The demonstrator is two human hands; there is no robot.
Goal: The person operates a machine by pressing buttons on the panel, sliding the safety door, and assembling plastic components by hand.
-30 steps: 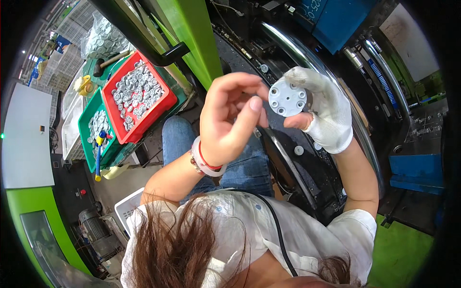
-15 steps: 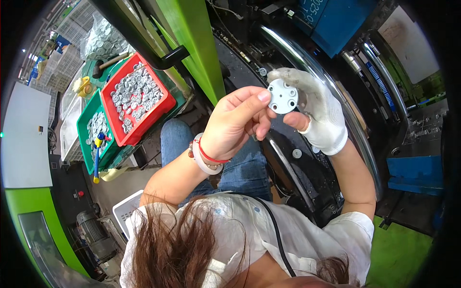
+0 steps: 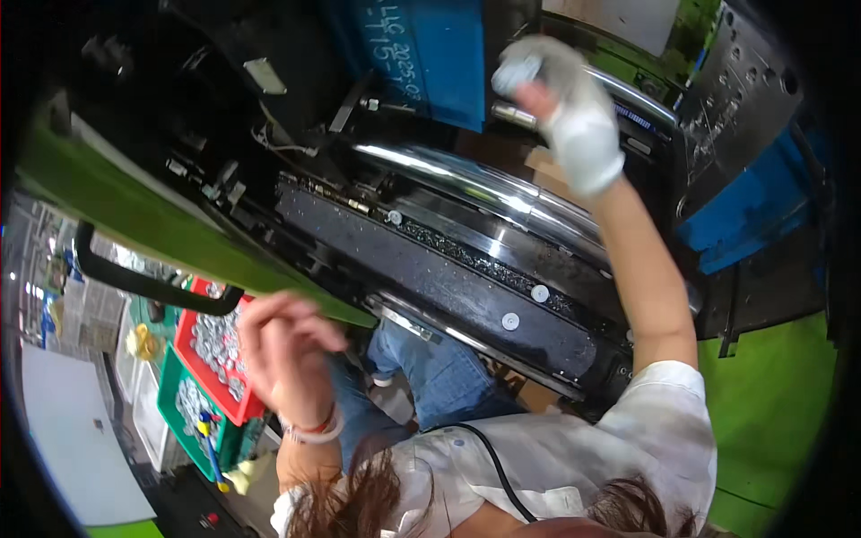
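My right hand [image 3: 578, 117], in a white knitted glove with the thumb bare, is raised at the upper right inside the machine. It grips a pale grey round disc [image 3: 520, 75], blurred here and seen nearly edge-on. My left hand [image 3: 285, 354] is bare and smeared by motion; its fingers look loosely apart with nothing in them. It hovers at the left, in front of a red tray [image 3: 184, 345] heaped with small grey parts. Below my right forearm, small pale discs, one of them a round disc [image 3: 510, 321], lie on the black machine bed [image 3: 421, 264].
Polished steel bars [image 3: 448, 170] cross the machine under my right arm. Blue blocks [image 3: 439, 63] and a metal plate with holes [image 3: 744, 99] flank that arm. At the left are a green tray [image 3: 215, 448] of parts, a blue-and-yellow tool [image 3: 211, 448] and a black handle [image 3: 152, 287].
My hands have parted. The right carried the disc away to the upper right, into the machine; the left let go of it and moved left. The view has turned toward the machine.
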